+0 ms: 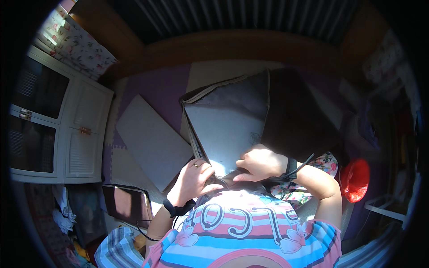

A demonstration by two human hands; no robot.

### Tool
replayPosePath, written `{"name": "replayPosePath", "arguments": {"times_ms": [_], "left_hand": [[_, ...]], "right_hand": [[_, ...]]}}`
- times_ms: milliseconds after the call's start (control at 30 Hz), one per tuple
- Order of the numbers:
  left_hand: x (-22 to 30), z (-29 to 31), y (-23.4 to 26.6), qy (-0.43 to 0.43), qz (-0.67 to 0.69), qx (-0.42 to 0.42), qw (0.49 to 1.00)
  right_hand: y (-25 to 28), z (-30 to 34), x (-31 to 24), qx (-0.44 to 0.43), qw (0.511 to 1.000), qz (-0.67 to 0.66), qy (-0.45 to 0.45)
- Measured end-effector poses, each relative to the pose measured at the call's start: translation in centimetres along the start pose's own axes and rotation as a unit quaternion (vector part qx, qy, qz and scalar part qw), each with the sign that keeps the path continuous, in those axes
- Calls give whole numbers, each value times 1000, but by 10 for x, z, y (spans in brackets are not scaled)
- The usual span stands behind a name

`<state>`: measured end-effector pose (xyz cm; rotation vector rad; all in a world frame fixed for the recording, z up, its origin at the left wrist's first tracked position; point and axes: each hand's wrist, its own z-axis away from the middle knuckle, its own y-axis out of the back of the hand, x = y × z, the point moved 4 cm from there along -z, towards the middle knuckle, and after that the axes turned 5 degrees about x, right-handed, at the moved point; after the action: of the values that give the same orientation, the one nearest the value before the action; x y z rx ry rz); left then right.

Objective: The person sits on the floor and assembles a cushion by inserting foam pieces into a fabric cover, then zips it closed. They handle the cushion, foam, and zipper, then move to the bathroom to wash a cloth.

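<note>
A folding fabric storage box [228,129] stands in front of me, its pale grey inside facing up and its rim edged with piping. A dark brown panel [295,120] spreads from its right side. At the near edge, my left hand [192,181] has its fingers curled on the box's rim, with a ring on one finger. My right hand [261,163] is closed on the same near edge, a little to the right, thumb toward the left hand. What lies right between the fingertips is partly hidden. A flat grey board [154,140] rests on the mat left of the box.
Purple and cream foam mats [156,85] cover the floor. A white cabinet [85,129] stands at the left. Near my left forearm lies a brown panel with pale edging [127,205]. A shiny red object [355,181] sits at the right, beside a white rack [386,210].
</note>
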<state>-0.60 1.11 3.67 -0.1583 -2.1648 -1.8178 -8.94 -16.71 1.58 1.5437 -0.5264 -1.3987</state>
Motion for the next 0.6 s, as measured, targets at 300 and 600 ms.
{"name": "replayPosePath", "arguments": {"times_ms": [300, 600], "left_hand": [[-4, 36, -53, 28, -93, -41, 994], [-8, 26, -62, 169, -20, -35, 985]], "right_hand": [[-110, 25, -6, -94, 986, -104, -92], [-144, 32, 28, 82, 542, -730, -407]]}}
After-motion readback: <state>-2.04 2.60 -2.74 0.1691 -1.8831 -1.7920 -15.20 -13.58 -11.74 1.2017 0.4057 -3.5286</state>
